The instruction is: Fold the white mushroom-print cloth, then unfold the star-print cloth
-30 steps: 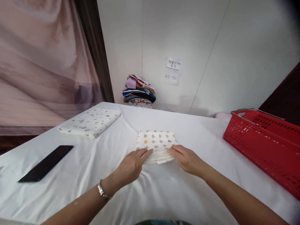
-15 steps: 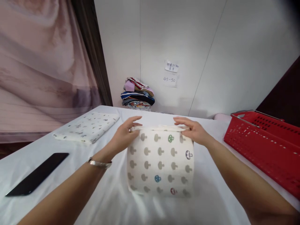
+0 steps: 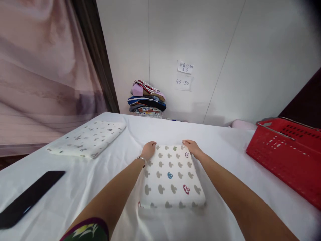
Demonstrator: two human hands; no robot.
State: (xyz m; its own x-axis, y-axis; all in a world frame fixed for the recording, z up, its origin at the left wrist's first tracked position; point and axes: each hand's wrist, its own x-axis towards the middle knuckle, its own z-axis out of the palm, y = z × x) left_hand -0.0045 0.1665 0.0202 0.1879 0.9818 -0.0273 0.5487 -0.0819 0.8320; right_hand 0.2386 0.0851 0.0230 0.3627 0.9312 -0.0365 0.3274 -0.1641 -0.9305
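A folded white cloth [image 3: 173, 182] printed with rows of mushrooms lies flat on the white-covered table in front of me. Most of its mushrooms are grey-brown; a few are green, blue, red or purple. At its far left corner my left hand [image 3: 149, 150] is closed on the edge, a bracelet at the wrist. My right hand [image 3: 192, 148] grips the far right corner, fingers curled over the edge. The undersides of both corners are hidden.
Another folded white cloth [image 3: 90, 139] with small prints lies at the left. Nearer me is a black flat slab [image 3: 30, 197], perhaps a phone. A red basket [image 3: 286, 160] stands at the right. Behind the table rises a stack of folded fabrics [image 3: 146, 100] against the wall.
The mushroom cloth was raised and curved at its far edge; now it lies flat. Both hands have moved forward and down, closing on its far corners.
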